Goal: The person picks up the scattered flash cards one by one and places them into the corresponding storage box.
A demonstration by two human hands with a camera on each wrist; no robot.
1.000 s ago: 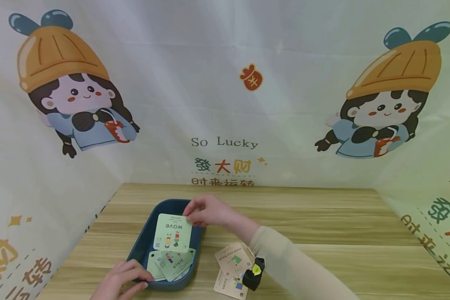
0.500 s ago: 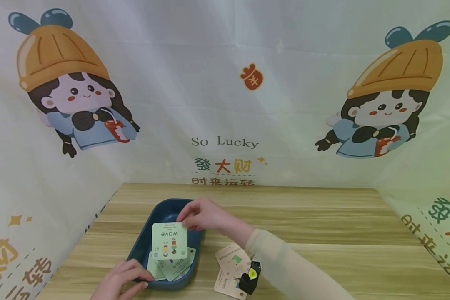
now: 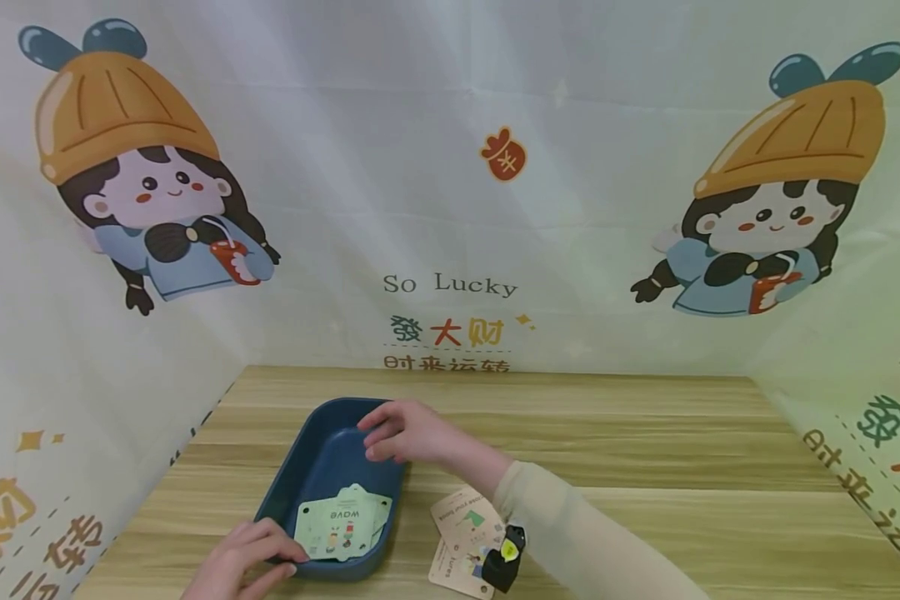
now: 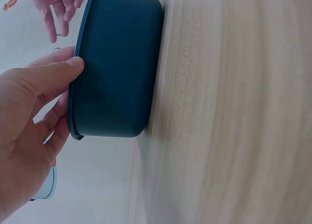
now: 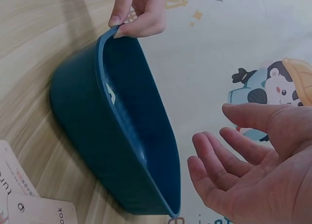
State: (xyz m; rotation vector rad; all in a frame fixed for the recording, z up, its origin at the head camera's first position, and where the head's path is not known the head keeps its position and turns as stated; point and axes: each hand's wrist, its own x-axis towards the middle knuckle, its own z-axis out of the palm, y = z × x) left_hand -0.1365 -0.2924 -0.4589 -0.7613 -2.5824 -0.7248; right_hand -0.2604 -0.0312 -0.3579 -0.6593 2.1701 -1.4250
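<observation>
A dark blue plastic bin sits on the table, its near end filled with a loose pile of pale green word cards. The "wave" card lies uppermost, its print upside down in the head view. My left hand pinches the bin's near rim between thumb and fingers, as the left wrist view shows on the bin's end wall. Over the far right part of the bin hovers my right hand. Its fingers are loosely spread with nothing between them, also in the right wrist view.
Beige cards overlap on the wooden table right of the bin, partly behind the black strap on my right wrist. A printed cloth hangs behind and along both sides.
The "wave" card came down with my right hand toward the near end, then left its fingers and now lies on the pile. My left hand stays at the rim.
</observation>
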